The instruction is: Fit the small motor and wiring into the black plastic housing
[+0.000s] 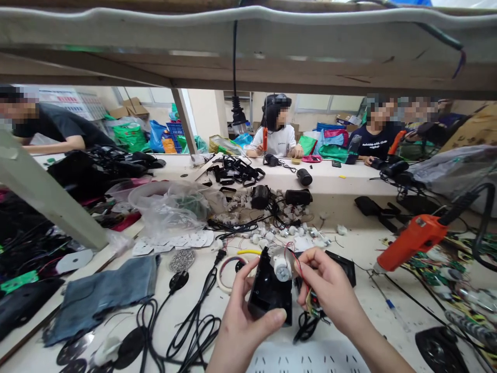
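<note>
Both hands are up over the near edge of the tabletop (373, 259), and between them I've got a black plastic housing (267, 292) with a small white motor (281, 268) sitting at its top. My left hand (238, 316) is wrapped round the housing, thumb pressed across its lower front, fingers curled behind. My right hand (330, 290) is closed in a pinch right beside the motor, fingertips on thin red wires (298, 265) that run down to a little green circuit board (312, 303) tucked under the palm. Black cable (194, 324) loops across the tabletop just left of my hands, and a folded grey cloth (106, 292) lies further left. An orange glue gun (413, 241) rests well off to the right, nozzle pointing toward me. Just beyond my hands there's a scatter of small white motors (289, 230), and a crumpled clear plastic bag (174, 207) sits up and to the left of them. Across the far bench, a person in a white shirt (276, 137) sits facing me, another in a dark shirt (376, 140) to the right, and a third person (54, 127) leans in at the far left.
</note>
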{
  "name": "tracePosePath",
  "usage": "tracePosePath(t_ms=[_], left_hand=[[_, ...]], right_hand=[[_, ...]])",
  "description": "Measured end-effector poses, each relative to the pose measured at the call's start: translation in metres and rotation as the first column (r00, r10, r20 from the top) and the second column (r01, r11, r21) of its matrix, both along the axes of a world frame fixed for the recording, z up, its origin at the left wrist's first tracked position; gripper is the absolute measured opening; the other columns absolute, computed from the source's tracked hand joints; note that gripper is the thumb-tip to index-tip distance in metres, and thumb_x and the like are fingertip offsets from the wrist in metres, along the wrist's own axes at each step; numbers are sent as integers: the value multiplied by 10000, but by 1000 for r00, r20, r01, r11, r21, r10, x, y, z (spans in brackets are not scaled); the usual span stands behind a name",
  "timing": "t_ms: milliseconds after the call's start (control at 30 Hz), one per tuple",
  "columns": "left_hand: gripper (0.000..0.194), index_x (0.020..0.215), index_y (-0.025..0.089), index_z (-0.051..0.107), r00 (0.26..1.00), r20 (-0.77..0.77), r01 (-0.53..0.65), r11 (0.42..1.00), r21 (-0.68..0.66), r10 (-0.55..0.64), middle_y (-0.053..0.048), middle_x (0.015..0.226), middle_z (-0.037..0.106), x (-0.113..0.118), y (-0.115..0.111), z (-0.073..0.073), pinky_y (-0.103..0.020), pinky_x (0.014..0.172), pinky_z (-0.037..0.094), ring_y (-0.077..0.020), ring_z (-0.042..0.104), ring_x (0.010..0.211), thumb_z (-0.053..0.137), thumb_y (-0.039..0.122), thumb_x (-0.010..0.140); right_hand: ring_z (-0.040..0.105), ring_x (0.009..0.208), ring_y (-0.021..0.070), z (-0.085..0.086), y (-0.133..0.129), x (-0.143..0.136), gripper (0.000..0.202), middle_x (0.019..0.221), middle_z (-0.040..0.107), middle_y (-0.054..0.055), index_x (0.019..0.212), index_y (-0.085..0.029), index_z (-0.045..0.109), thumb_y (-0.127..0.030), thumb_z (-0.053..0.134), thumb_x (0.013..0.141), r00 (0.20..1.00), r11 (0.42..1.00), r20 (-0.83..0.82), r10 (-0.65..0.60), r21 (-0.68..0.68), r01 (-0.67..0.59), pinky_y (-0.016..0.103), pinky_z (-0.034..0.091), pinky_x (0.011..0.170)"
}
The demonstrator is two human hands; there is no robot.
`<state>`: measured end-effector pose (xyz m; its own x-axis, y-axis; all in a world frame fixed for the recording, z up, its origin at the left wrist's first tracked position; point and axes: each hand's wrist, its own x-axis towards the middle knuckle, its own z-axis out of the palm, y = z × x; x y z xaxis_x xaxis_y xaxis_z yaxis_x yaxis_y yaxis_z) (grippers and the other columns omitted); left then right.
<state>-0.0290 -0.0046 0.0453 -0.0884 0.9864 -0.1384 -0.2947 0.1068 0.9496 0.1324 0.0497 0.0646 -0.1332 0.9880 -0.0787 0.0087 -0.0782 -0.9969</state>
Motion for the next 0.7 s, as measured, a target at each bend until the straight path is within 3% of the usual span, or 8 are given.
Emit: tracePosePath(t_ms=[367,533,700], left_hand=[[913,1322,244,493,998,53,-24,999,-41,26,-97,1195,672,2,-10,-1,-337,903,495,-304,638,1097,895,487,539],[921,1318,231,506,993,112,-31,997,-64,38,-102,1139,703,1,-10,-1,-343,907,490,-304,652,1071,909,461,522],[913,1319,233,516,985,168,-15,997,-75,28,-123,1210,686,2,-11,-2,-377,973,463,-335,619,1152,911,449,524]], right_hand=[[625,421,155,0,-3,-1,250,575,574,-43,752,-207,521,-442,604,744,985,995,141,102,-9,-102,189,381,382],[629,436,153,-7,-3,-1,231,586,578,-43,768,-209,523,-429,589,755,980,993,163,116,-17,-114,194,404,397],[624,453,153,-13,-4,-2,216,616,595,-29,773,-209,541,-423,571,780,976,990,169,135,13,-139,226,458,438]])
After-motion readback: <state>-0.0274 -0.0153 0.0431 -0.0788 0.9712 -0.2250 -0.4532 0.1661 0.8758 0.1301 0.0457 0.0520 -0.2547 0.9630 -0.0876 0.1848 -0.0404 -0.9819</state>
